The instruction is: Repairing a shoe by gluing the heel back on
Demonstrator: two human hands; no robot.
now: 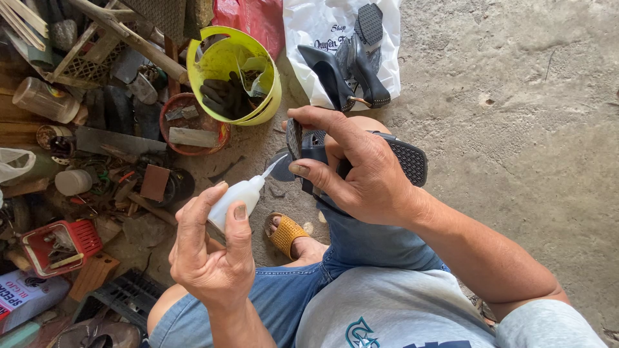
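Observation:
My left hand grips a small white glue bottle, its thin nozzle pointing up and right at the heel end of a dark shoe. My right hand holds that dark blue shoe sole-up over my knee, thumb and fingers wrapped around its narrow end. The textured black sole faces the camera. The nozzle tip sits right beside the shoe's heel part; whether it touches I cannot tell.
A pair of black high-heeled shoes lies on a white plastic bag. A yellow-green bucket with dark scraps stands behind. Tools, jars and a red basket crowd the left. Bare concrete floor spreads to the right.

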